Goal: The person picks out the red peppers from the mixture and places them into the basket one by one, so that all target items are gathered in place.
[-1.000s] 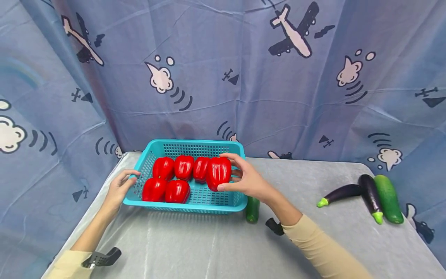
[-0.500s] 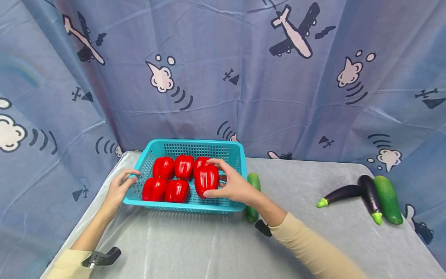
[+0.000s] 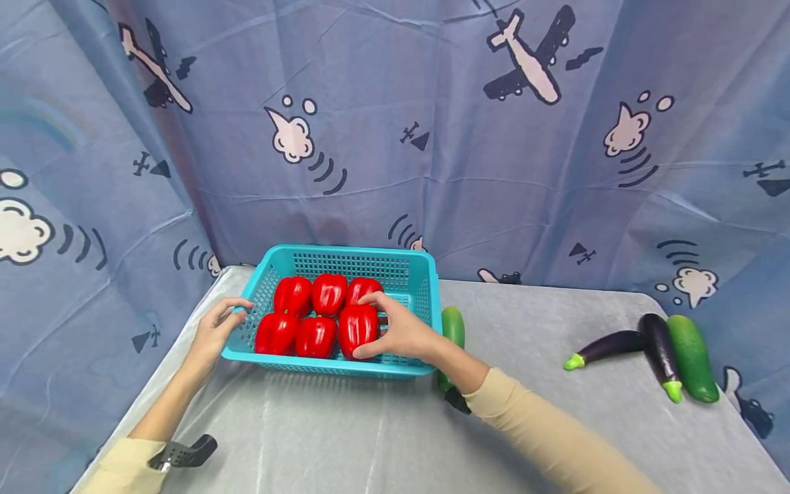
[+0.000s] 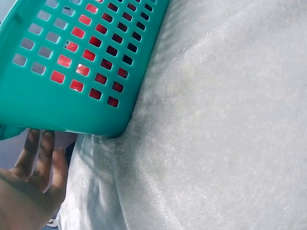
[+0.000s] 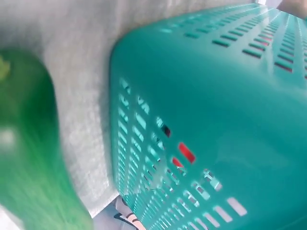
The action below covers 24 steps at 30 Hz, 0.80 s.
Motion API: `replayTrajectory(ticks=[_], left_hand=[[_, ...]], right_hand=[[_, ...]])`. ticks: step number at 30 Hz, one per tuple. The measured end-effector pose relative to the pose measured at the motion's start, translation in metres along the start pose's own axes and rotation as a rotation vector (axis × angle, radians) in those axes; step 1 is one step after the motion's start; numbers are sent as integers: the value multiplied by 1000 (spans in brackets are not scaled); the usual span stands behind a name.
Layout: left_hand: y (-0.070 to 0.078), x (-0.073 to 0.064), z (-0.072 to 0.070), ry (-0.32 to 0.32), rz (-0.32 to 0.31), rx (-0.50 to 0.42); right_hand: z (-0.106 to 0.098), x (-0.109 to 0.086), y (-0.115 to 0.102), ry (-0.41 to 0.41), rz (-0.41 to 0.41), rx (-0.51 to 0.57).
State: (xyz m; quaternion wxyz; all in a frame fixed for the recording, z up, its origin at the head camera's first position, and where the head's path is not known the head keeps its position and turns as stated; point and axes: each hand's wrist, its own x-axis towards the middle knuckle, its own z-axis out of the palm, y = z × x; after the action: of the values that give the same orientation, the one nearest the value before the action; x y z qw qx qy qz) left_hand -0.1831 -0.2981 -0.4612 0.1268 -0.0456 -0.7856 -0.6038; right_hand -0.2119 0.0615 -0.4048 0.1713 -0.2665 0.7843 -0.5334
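A turquoise plastic basket (image 3: 336, 366) with slotted walls holds several shiny red bell peppers (image 3: 293, 296). My right hand (image 3: 401, 332) reaches over its right side and grips one bell pepper (image 3: 358, 328) between thumb and fingers, low in the front row beside the other peppers. My left hand (image 3: 214, 331) rests at the left rim, fingertips touching it. In the left wrist view, the fingers of the left hand (image 4: 36, 177) are extended against the basket's end wall (image 4: 62, 112). The right wrist view does not show the right hand; the basket wall (image 5: 230, 91) fills much of it.
A green cucumber (image 3: 453, 328) lies close along the basket's right side, partly behind my right forearm. Farther right on the grey cloth-covered table (image 3: 512, 329) lie two eggplants (image 3: 660, 350) and a larger green cucumber (image 3: 692, 360). A blue patterned curtain (image 3: 370, 137) hangs behind.
My right hand has carried the bell pepper leftward and down into the front row of the basket. The left hand has stayed at the rim.
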Motion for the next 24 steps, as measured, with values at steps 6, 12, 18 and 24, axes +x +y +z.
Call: replayTrajectory(ticks=[6,12,18,24], left_hand=[[0,1,1,0,7,-3],[0,1,1,-1,14,-8],[0,1,1,-1,21,-12],[2,0,1,0,21,-5]], right_hand=[[-5,3,-1,-24,30,-71],[-9,5,-1,-23,86,-97],[-7,8,1,-4,111,-107],[-4,9,4,9,123,-116]])
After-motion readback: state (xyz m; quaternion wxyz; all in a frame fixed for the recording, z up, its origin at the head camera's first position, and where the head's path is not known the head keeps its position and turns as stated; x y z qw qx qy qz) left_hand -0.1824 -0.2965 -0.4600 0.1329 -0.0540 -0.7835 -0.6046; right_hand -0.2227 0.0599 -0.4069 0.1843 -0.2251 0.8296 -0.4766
